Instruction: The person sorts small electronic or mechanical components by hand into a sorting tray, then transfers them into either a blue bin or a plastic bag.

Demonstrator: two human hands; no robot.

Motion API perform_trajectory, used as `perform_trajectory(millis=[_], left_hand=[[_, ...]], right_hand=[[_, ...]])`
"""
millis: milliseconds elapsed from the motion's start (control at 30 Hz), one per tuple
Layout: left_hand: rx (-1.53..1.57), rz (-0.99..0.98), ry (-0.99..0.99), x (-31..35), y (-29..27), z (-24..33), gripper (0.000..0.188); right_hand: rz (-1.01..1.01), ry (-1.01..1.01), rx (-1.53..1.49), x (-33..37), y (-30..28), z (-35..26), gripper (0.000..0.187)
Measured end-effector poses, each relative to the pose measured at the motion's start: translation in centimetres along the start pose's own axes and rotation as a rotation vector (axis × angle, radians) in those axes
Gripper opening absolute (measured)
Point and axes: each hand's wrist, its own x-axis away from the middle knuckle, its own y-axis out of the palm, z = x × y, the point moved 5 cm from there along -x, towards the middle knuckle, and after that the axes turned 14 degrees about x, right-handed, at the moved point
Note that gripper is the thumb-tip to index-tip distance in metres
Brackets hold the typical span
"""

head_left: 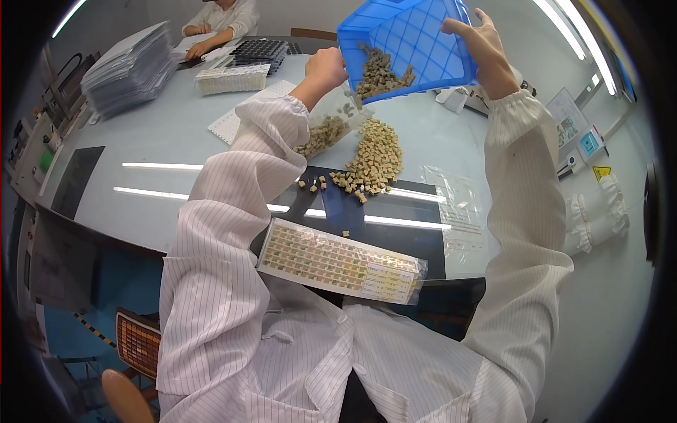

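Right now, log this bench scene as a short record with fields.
left hand: left hand grips the left edge of the blue basket
right hand: right hand grips its right edge
basket: raised and tilted over the table, small tan blocks gathered at its low side
clear bag: clear bag under the basket's low edge, part filled with blocks
table: pale table with a loose pile of blocks
near edge: bagged tray of parts
far end: another person's hands by black trays

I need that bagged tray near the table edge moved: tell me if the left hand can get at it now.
Probably not yet: the left hand is raised, gripping the blue basket. The bagged tray lies uncovered below.
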Motion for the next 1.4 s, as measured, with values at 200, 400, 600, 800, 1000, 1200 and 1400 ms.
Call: perform_trajectory(millis=[200, 400, 600, 800, 1000, 1200, 1400], left_hand=[[-0.028, -0.031, -0.037, 0.1, 0.1, 0.1, 0.023], [-0.062, 0.004, -0.016, 0.0, 0.1, 0.3, 0.02], [-0.049, 0.033, 0.017, 0.1, 0.1, 0.2, 0.019], [-0.035, 0.032, 0.013, 0.2, 0.1, 0.3, 0.017], [-0.074, 0.095, 0.0, -0.2, 0.1, -0.3, 0.018], [-0.028, 0.051, 0.02, 0.0, 0.0, 0.1, 0.014], [-0.03, 0.044, 0.011, 0.1, 0.3, 0.5, 0.013]], right_hand=[[0.002, -0.026, -0.081, -0.1, -0.3, 0.4, 0.092], [-0.005, -0.047, -0.085, 0.5, -0.4, -0.2, 0.092], [-0.058, -0.023, -0.055, 1.5, -0.5, -1.2, 0.093], [-0.021, -0.173, -0.036, 0.1, 0.0, -0.5, 0.096], [-0.635, -0.593, -0.837, 0.7, 0.5, -1.1, 0.096], [0.016, -0.225, 0.043, -1.6, 0.4, 1.0, 0.094], [-0.594, -0.494, -0.582, -2.7, -0.3, 2.3, 0.095]])
